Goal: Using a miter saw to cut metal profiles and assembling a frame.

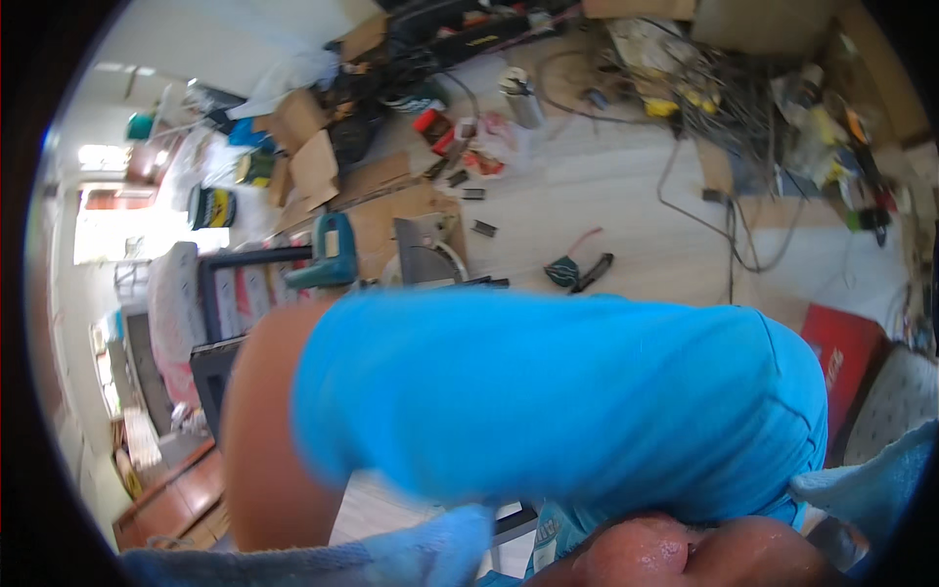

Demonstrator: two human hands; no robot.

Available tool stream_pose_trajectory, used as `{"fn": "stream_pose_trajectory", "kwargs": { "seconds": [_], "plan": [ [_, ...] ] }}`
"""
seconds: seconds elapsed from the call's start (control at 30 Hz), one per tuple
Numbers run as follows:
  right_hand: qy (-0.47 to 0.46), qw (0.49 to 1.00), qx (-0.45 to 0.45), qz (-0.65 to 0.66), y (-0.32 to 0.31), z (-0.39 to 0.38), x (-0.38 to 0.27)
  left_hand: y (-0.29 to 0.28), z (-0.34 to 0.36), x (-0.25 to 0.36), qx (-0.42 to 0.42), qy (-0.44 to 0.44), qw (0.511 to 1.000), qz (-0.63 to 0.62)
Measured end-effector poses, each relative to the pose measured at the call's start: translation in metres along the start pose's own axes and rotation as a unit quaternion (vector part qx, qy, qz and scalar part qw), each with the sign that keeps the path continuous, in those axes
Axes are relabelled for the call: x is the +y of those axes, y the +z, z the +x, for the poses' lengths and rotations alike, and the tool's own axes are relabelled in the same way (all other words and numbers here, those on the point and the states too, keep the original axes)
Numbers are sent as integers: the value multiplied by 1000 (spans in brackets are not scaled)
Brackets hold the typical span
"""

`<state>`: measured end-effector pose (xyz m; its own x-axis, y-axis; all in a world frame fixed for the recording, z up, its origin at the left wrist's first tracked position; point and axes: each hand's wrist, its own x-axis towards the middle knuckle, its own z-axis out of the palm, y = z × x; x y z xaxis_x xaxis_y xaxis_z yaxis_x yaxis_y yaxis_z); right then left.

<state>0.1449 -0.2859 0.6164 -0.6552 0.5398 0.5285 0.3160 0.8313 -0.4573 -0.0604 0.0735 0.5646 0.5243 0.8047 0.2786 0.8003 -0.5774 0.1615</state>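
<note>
A bright blue short sleeve (548,391) fills the middle of the view, very close and blurred. Out of its left end comes a bare bent arm (269,421) that runs down to the lower edge; its hand is not visible. Below it, a light blue towel (391,548) lies across the lower left, and similar blue cloth (871,489) shows at the lower right. Neither of my hands can be seen, so what they hold is hidden. Beyond the sleeve, a small dark green item with a pink strap (562,271) lies beside a black slim tool (592,274).
A teal power tool (335,252) stands at the left, near a grey metal plate with a curved edge (430,249). Tangled cables (724,108) spread over the far right floor. Cardboard (313,161) and a plastic bag (494,152) lie farther back. A red panel (841,357) is at the right.
</note>
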Motion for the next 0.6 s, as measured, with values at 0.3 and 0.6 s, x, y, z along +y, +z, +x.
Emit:
{"fn": "stream_pose_trajectory", "kwargs": {
  "seconds": [0.3,0.6],
  "plan": [
    [5,1000,-25,16,-7,23,28,39,27,-37,-34,-21,999,13],
    [299,953,22,37,-15,-153,52,67,22,-18,-53,-65,993,81]
  ]
}}
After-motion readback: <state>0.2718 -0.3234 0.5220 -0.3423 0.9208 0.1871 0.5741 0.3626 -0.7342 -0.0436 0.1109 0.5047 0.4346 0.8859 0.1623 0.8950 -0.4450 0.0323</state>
